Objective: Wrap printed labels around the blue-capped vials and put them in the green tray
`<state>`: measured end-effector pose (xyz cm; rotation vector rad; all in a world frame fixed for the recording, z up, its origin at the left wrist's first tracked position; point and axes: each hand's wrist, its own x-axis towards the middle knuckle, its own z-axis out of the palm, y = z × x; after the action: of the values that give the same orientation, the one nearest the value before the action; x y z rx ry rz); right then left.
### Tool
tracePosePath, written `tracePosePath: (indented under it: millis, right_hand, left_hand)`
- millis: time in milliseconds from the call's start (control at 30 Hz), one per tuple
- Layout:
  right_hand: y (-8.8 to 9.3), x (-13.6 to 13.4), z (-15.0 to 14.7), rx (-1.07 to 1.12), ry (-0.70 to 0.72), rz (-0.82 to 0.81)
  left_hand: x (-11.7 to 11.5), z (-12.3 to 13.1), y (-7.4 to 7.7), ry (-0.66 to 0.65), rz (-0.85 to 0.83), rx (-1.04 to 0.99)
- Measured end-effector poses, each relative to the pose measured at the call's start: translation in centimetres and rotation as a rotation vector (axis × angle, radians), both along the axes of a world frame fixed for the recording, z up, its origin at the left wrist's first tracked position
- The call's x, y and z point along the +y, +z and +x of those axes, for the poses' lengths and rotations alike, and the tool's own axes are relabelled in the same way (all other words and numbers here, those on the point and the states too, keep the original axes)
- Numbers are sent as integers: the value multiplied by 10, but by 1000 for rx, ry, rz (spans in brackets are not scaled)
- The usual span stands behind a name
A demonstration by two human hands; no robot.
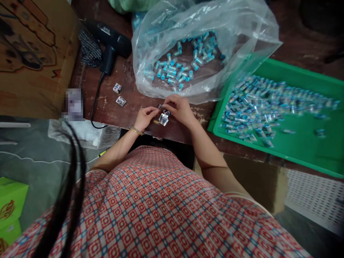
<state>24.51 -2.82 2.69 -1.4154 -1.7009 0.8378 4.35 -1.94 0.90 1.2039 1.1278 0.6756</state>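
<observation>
"At the near edge of the table (129, 115), what could go wrong?"

"Left hand (143, 119) and right hand (181, 108) seem pinched nearly closed on a small blurred piece (160, 106); being tiny, it could slip from a loose pinch"

"Where does it sit?"

"Between their fingertips, beside a shiny packet (163, 119), short of the plastic bag (233, 25)"

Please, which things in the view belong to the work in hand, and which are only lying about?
Probably the work:
small printed pieces, at the left hand and right hand
blue-ended tubes in the clear bag
similar tubes in the green tray

Probably only lying about:
cardboard box
checked cloth
black blower (not held; may belong)
</observation>
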Motion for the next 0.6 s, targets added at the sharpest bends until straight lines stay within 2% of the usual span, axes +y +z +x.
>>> tracePosePath:
  millis: [133,233,300,333,400,500,600]
  right_hand:
    - [20,21,-5,-46,156,-9]
    - [30,25,-14,-37,239,-42]
    - [29,32,-15,-36,279,-61]
    - [24,39,-13,-46,256,-54]
    - [6,59,-2,-98,118,-13]
    - [-36,96,23,-243,-87,41]
    - [-67,120,40,-357,-85,25]
  left_hand:
    - [7,-7,5,149,67,-25]
    - [10,-12,7,150,65,-12]
    - [10,-15,8,138,42,-9]
    - [10,-16,8,143,28,-13]
    - [10,-18,8,160,2,-34]
    - [9,-18,8,186,-44,-66]
    - [9,-21,10,200,-83,-51]
